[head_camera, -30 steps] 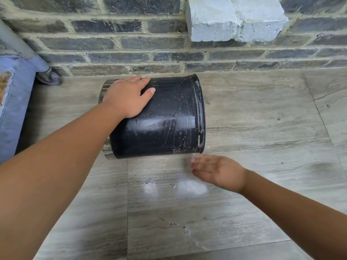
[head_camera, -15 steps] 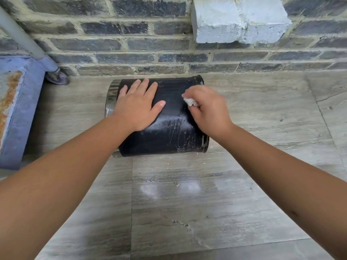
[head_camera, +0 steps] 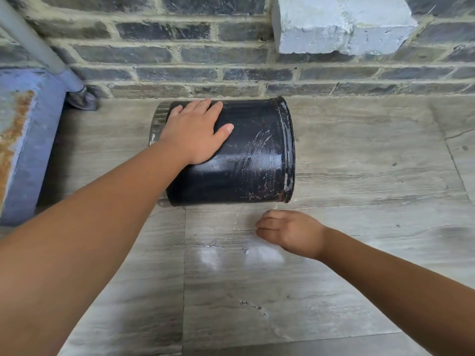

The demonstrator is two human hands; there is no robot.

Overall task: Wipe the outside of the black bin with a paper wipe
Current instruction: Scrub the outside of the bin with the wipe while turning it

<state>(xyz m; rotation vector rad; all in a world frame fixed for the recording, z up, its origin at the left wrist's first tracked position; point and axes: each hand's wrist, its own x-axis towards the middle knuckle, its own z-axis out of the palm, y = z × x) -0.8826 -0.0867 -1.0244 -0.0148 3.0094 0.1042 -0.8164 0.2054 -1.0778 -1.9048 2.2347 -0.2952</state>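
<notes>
Round black metal bin [head_camera: 239,160] lying on its side on grey wood-grain tile floor [head_camera: 359,163], close to dark brick wall [head_camera: 205,55], silvery rim end pointing left. Our left hand [head_camera: 195,132] flat on top of bin, fingers straight and spread, thumb out toward smeary wet streaks. Our right hand [head_camera: 290,233] low over floor just in front of bin, fingers curled in; probably paper wipe in there, can't tell from here. Rusty blue metal thing [head_camera: 23,140] far left

Grey streaked floor tiles [head_camera: 334,155] meet a dark brick wall [head_camera: 180,55]; a rusty blue frame [head_camera: 28,140] stands left.
</notes>
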